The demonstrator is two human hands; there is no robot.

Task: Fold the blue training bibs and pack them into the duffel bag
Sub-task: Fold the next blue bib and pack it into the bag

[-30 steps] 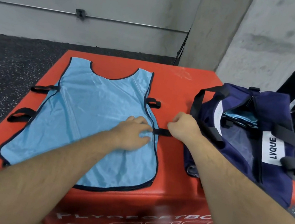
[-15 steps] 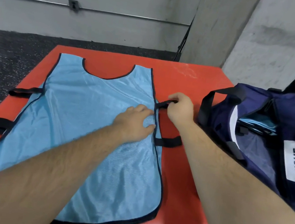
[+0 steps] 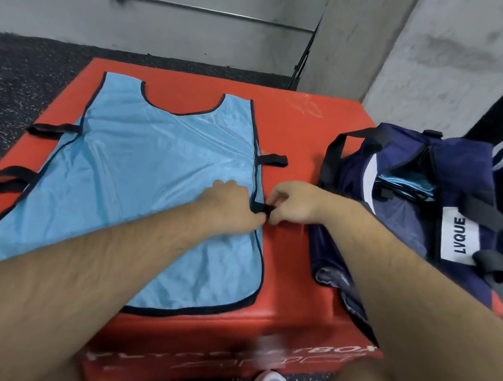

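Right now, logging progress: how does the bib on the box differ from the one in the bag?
The spread bib lies unfolded on the red box; the packed bib sits folded inside the duffel bag. The left hand rests on the spread bib and the right hand pinches its strap; nothing touches the packed bib. Both are light blue.

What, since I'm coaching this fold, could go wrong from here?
1. The right hand pinches a strap; a hard tug could pull the bib askew, though the left hand presses it down.
2. The bib's hem lies near the front edge of the box and might slip off.
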